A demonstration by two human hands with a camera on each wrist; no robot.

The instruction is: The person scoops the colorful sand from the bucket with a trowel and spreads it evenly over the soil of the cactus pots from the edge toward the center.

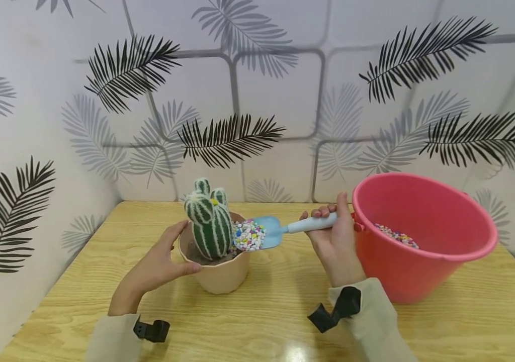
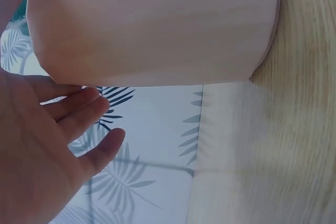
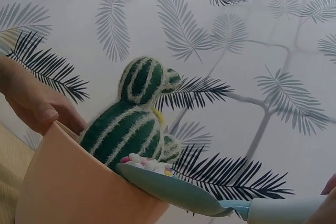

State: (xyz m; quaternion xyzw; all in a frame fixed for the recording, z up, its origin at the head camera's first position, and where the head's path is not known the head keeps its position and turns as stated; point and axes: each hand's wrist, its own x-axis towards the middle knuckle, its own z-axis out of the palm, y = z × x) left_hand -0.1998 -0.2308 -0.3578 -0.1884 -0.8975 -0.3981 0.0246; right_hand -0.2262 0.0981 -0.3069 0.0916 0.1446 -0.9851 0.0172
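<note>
A green knitted-looking cactus with white stripes point(image 1: 213, 232) stands in a beige flower pot point(image 1: 223, 276). My left hand point(image 1: 160, 266) holds the pot at its left side, the thumb at the front rim. In the left wrist view, several fingers point(image 2: 86, 116) are bent beside the pot wall. My right hand point(image 1: 338, 246) grips the white handle of a small blue shovel point(image 1: 275, 232). Colourful pebbles point(image 1: 249, 236) fill the shovel's blade, whose tip is over the pot's right rim, close to the cactus. Brown soil and a few pebbles show inside the pot.
A large pink bucket point(image 1: 416, 274) stands to the right of my right hand, with more coloured pebbles point(image 1: 397, 236) inside. Everything stands on a light wooden table point(image 1: 266, 322). Behind it rises a wall point(image 1: 280, 95) with a leaf pattern.
</note>
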